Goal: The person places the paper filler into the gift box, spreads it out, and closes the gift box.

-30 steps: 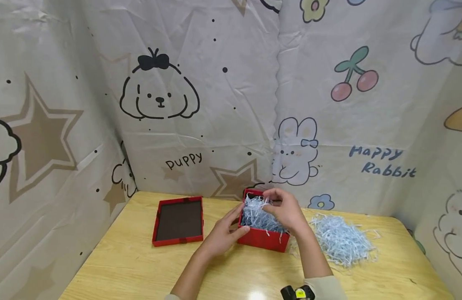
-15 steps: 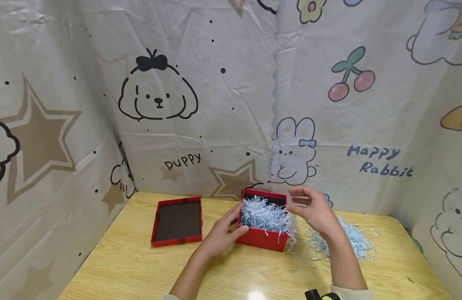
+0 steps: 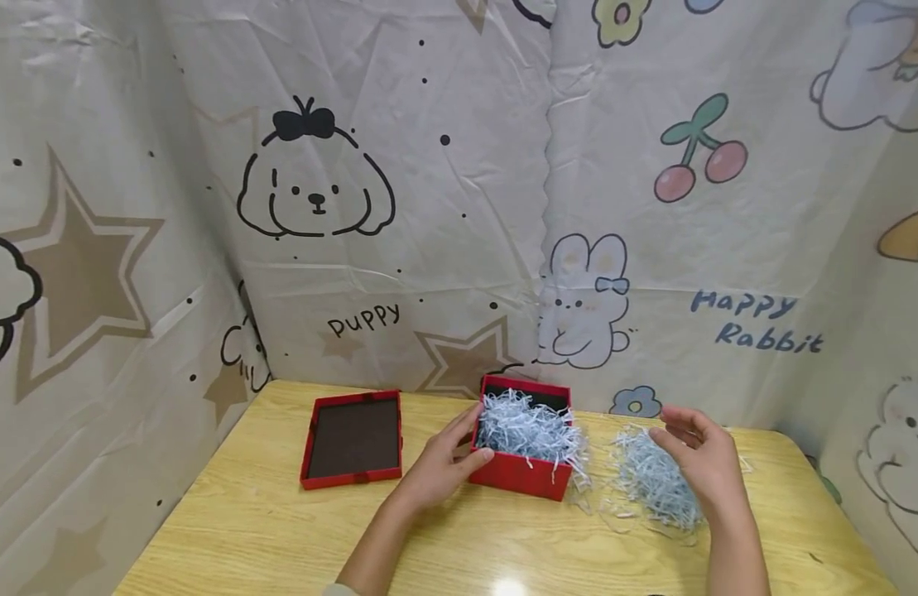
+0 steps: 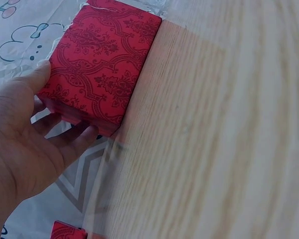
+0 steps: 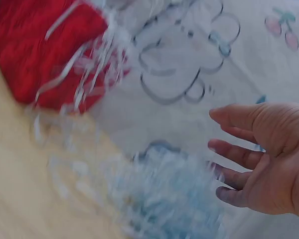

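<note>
My left hand (image 3: 444,468) holds the near left corner of a red patterned gift box (image 3: 524,478), thumb at the front and fingers along its left side. The left wrist view shows the hand (image 4: 35,134) against the box (image 4: 97,64). Pale blue shredded paper (image 3: 521,426) fills most of the box, and some strands hang over its right edge. Over the right part of a loose pile of shredded paper (image 3: 652,476) hovers my right hand (image 3: 704,459). Its fingers are loosely bent and spread, with nothing between them, as the right wrist view also shows for the hand (image 5: 269,159).
A shallow red lid (image 3: 305,443) with a dark inside lies left of the box on the wooden table (image 3: 280,538). Stray paper strands (image 3: 615,513) are scattered between box and pile. A printed cloth (image 3: 466,215) hangs close behind the table.
My right hand has left the paper inside the box and moved right, over the loose pile. The left hand has stayed on the box.
</note>
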### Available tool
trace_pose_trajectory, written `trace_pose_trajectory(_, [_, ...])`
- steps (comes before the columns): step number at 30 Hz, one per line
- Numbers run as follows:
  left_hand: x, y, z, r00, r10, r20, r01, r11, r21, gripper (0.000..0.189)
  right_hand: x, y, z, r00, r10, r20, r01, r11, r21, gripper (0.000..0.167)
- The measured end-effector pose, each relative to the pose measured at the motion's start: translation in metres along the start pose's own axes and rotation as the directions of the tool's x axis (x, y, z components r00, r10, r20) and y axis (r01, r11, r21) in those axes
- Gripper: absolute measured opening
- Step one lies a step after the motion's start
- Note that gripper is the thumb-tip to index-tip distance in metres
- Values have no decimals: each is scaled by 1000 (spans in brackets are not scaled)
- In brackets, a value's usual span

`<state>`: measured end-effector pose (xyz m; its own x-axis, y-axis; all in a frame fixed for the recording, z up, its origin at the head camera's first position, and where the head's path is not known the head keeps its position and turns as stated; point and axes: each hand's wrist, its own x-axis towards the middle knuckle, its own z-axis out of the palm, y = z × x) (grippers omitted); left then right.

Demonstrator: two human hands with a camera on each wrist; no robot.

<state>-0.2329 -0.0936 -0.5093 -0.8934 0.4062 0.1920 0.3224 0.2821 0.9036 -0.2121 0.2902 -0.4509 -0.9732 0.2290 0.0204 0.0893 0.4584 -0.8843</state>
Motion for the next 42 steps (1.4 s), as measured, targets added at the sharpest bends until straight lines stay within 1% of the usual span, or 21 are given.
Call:
trace_pose_trajectory(3, [1,0,1,1000,3,2,-3,1000,16,75,4,14,-5,998,48,-33,-48,999,-10,60])
trace_pose_trajectory(6, [1,-1,1,1000,2,-3,-2,1000,18,75,7,26,-10,997,58,-41,-60,997,-56,64])
trace_pose_trajectory(9, [1,-1,2,1000,1,-2,-1,1000,13,75,7,41,-17,998,70,-6,-70,989,-130,72])
trace_pose_trajectory(12, [1,0,1,1000,0,-3,0,1000,11,75,7,59,-24,996,76,56,-64,979,-194,83])
trace_pose_trajectory(15, [1,1,0,1000,3,-5,-3,1000,11,75,9,75,-29,992,58,109,-34,976,-215,91])
trace_pose_trajectory(18, [2,0,-1,1000,7,-6,-7,1000,20,75,11,84,-29,992,25,120,3,974,-227,90])
trace_pose_trajectory(20, [2,-1,-1,1000,8,-7,-8,1000,24,75,11,87,-25,995,-12,94,33,973,-230,80])
trace_pose_trajectory(22, [2,-1,0,1000,8,-7,-8,1000,29,75,10,88,-20,998,-43,47,52,972,-230,66])
trace_pose_trajectory(25, [1,-1,0,1000,8,-6,-7,1000,30,75,10,88,-14,997,-69,-32,60,974,-220,48])
trace_pose_trajectory(27, [1,-1,1,1000,7,-5,-7,999,33,75,9,87,-12,994,-75,-81,57,975,-214,40])
trace_pose_trajectory(31, [0,0,0,1000,5,-7,-5,1000,29,75,8,81,-12,980,-99,-171,58,972,-227,32])
trace_pose_trajectory(36, [-1,1,0,1000,2,-10,-2,1000,24,75,6,70,-12,953,-135,-271,71,970,-233,26])
trace_pose_trajectory(38, [-1,1,0,1000,3,-9,-3,1000,26,75,4,66,-12,943,-147,-298,80,971,-224,24])
trace_pose_trajectory(42, [-1,-1,1,1000,8,-7,-8,1000,30,75,3,59,-12,933,-153,-326,90,976,-200,23])
